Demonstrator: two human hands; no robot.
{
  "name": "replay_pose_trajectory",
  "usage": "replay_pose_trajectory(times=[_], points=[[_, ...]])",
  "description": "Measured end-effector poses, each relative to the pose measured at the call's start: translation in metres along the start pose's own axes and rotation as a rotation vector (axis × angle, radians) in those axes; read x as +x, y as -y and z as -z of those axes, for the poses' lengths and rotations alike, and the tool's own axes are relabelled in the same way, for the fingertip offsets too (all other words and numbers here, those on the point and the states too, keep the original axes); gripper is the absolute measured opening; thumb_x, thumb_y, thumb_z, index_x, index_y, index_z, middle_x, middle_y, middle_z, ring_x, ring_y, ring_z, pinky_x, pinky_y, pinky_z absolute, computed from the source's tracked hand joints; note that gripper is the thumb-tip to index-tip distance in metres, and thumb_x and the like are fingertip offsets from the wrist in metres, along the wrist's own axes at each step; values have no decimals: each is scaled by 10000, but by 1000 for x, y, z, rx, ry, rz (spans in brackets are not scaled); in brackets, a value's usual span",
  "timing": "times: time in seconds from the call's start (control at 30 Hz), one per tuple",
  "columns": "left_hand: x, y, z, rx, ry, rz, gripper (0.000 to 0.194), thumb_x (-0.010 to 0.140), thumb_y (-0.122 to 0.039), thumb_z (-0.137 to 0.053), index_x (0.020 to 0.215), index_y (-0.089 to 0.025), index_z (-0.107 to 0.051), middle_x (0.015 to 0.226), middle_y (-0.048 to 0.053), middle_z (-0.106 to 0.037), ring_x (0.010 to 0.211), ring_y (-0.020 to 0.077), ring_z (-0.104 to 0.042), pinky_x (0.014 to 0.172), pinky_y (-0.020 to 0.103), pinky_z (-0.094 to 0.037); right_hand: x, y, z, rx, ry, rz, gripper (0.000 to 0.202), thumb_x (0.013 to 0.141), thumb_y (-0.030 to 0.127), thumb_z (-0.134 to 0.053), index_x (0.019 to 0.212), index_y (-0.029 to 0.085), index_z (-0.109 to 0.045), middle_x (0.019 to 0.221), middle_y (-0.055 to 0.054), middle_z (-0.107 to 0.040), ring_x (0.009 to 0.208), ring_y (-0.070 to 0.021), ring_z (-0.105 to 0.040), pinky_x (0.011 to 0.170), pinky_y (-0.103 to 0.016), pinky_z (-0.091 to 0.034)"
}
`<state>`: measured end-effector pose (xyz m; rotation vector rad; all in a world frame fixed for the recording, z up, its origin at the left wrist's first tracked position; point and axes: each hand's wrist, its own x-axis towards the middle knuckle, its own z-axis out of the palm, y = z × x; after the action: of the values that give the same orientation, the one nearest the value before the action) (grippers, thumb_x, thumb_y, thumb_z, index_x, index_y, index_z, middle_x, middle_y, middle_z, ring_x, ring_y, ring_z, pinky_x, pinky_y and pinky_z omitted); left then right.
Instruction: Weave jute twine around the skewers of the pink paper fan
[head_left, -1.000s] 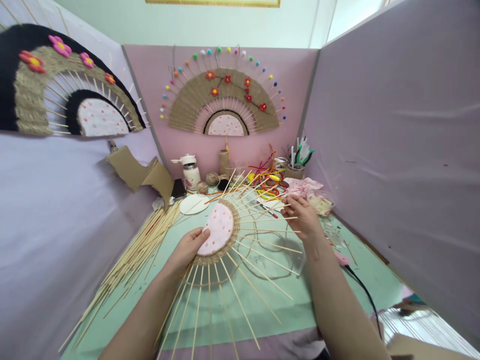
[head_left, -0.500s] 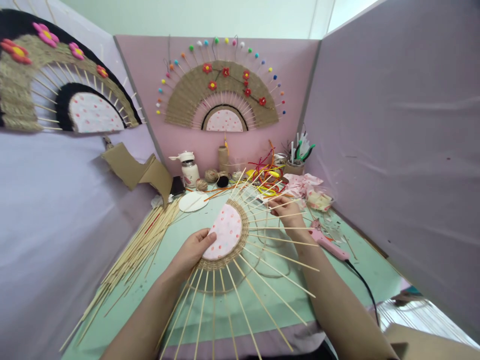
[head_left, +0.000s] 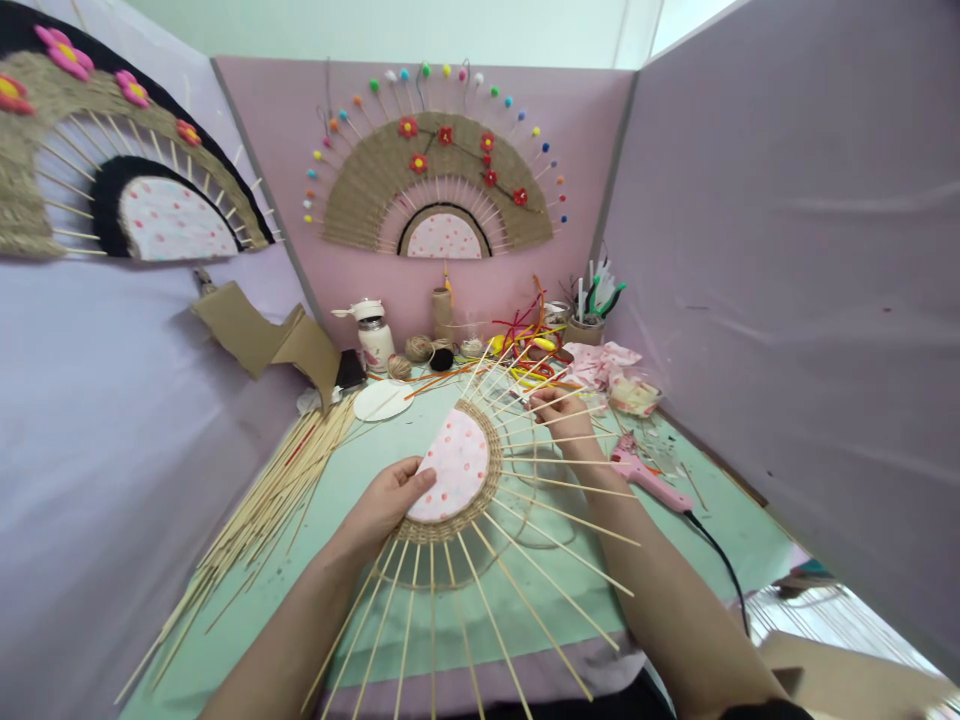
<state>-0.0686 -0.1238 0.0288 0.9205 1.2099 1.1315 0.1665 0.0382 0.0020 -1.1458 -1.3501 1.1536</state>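
Observation:
My left hand grips a half-made fan by its flat edge, thumb on top of the pink-dotted white fabric half-disc. A woven twine band follows the disc's curved side, and thin bamboo sticks radiate from it toward me and to the right. Among the upper right sticks, my right hand is closed in a pinch on thin twine. Loops of this twine hang below the sticks and lie on the green table cover. The fingertips are partly hidden by sticks.
Loose bamboo sticks lie left. A pink glue gun with a black cord rests right, beside my forearm. Behind are a white bottle, yarn balls, coloured pipe cleaners and a tool pot. Finished fans hang on the partitions.
The view has shifted slightly. My right hand stays pinched among the sticks with little movement, and the twine loops below it have changed shape. My left hand keeps its hold on the fan.

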Motion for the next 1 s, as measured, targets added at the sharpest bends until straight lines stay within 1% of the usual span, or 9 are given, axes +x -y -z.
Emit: replay_pose_trajectory(times=[0.1, 0.27, 0.33, 0.43, 0.53, 0.63, 0.73, 0.8, 1.0], points=[[-1, -1, 0, -6, -10, -10, 433, 623, -448, -806, 876, -116, -692, 744, 61, -732, 599, 141, -629, 572, 217, -467, -2, 0, -1, 5, -11, 31, 239, 923, 325, -567, 1086, 154, -606, 1064, -58, -636, 873, -169, -634, 757, -355, -546], [1, -3, 2, -51, -68, -12, 388, 633, -421, -809, 842, -119, -684, 720, 56, -736, 594, 138, -640, 570, 210, -480, -1, -2, 2, 35, -117, 136, 173, 761, 338, -705, 767, 177, -643, 739, -14, -644, 724, -179, -587, 699, -328, -471], [2, -4, 3, -92, -103, -1, 343, 657, -394, -799, 825, -121, -678, 702, 56, -735, 580, 135, -643, 571, 208, -490, 1, -2, 6, 49, -208, 176, 187, 709, 366, -706, 759, 197, -641, 754, -20, -642, 751, -197, -566, 710, -334, -441], [4, -7, 4, -145, -183, -10, 250, 715, -331, -763, 817, -123, -671, 682, 55, -732, 544, 128, -641, 558, 205, -501, 1, 0, 13, 74, -352, 220, 244, 702, 412, -654, 845, 215, -630, 874, -36, -642, 841, -206, -548, 746, -331, -419], [5, -9, 5, -189, -236, -32, 171, 771, -281, -713, 801, -121, -662, 664, 54, -728, 519, 121, -637, 527, 194, -499, -5, 7, 16, 99, -396, 245, 253, 731, 427, -609, 877, 221, -612, 880, -28, -626, 845, -192, -535, 754, -317, -408], [4, -10, 5, -227, -251, -43, 140, 808, -254, -674, 791, -116, -654, 642, 51, -721, 497, 113, -627, 507, 186, -497, -15, 16, 12, 108, -246, 244, 235, 736, 424, -629, 833, 211, -632, 742, -4, -607, 697, -162, -512, 671, -297, -404], [3, -10, 5, -244, -256, -38, 143, 805, -253, -676, 779, -115, -647, 634, 52, -716, 494, 117, -630, 509, 193, -508, -24, 21, 2, 97, -14, 222, 240, 664, 415, -717, 743, 192, -677, 628, 5, -599, 581, -140, -486, 585, -284, -393], [2, -10, 4, -247, -253, -32, 147, 792, -255, -691, 782, -115, -647, 638, 52, -716, 501, 123, -636, 513, 200, -516, -28, 22, -5, 89, 92, 213, 237, 617, 401, -759, 699, 186, -699, 618, -3, -621, 567, -138, -499, 567, -281, -397], [3, -8, 1, -245, -251, -17, 107, 794, -219, -685, 778, -120, -649, 620, 42, -711, 472, 113, -620, 485, 189, -505, -35, 19, -17, 88, 176, 215, 210, 633, 389, -757, 733, 204, -741, 744, -45, -712, 668, -177, -604, 631, -305, -458]])
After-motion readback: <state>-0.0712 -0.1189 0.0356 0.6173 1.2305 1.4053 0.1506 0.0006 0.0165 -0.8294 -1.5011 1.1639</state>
